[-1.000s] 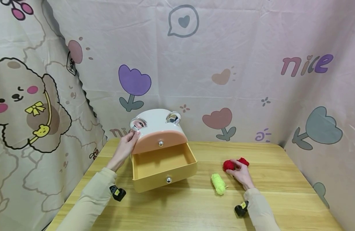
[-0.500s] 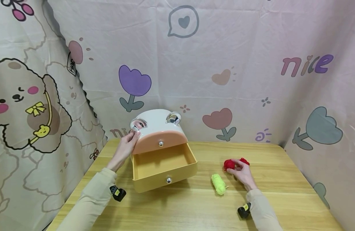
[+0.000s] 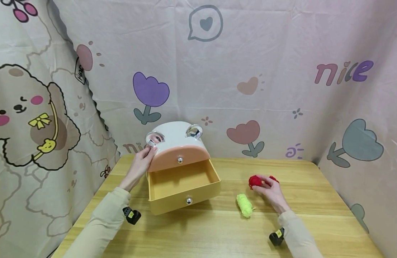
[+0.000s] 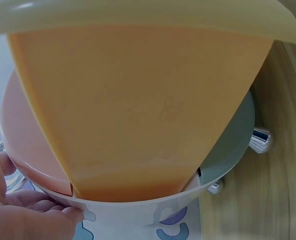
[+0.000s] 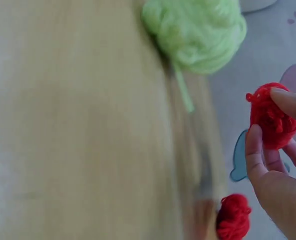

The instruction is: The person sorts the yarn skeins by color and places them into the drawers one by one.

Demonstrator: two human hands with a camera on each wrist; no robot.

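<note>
My left hand point(image 3: 141, 165) grips the left side of a small drawer box point(image 3: 175, 134) with a rounded white top and two chrome rings. Its yellow lower drawer point(image 3: 169, 204) stands pulled out, its inside bare, while the peach upper drawer point(image 3: 172, 157) is closed. In the left wrist view, the thumb and fingers point(image 4: 30, 212) hold the box's edge. On the right, my right hand point(image 3: 273, 193) pinches a red ball of yarn point(image 5: 270, 120) between thumb and fingers. A second red yarn ball point(image 5: 234, 217) lies behind that hand, mostly hidden in the head view.
A lime-green skein of yarn point(image 3: 244, 205) lies on the wooden table point(image 3: 211, 236) between the box and the right hand. Printed cloth point(image 3: 211, 82) hangs behind the table and along both sides.
The right hand has raised the red yarn ball slightly, and its wrist has shifted a little to the right. The left hand, box and green skein stay put.
</note>
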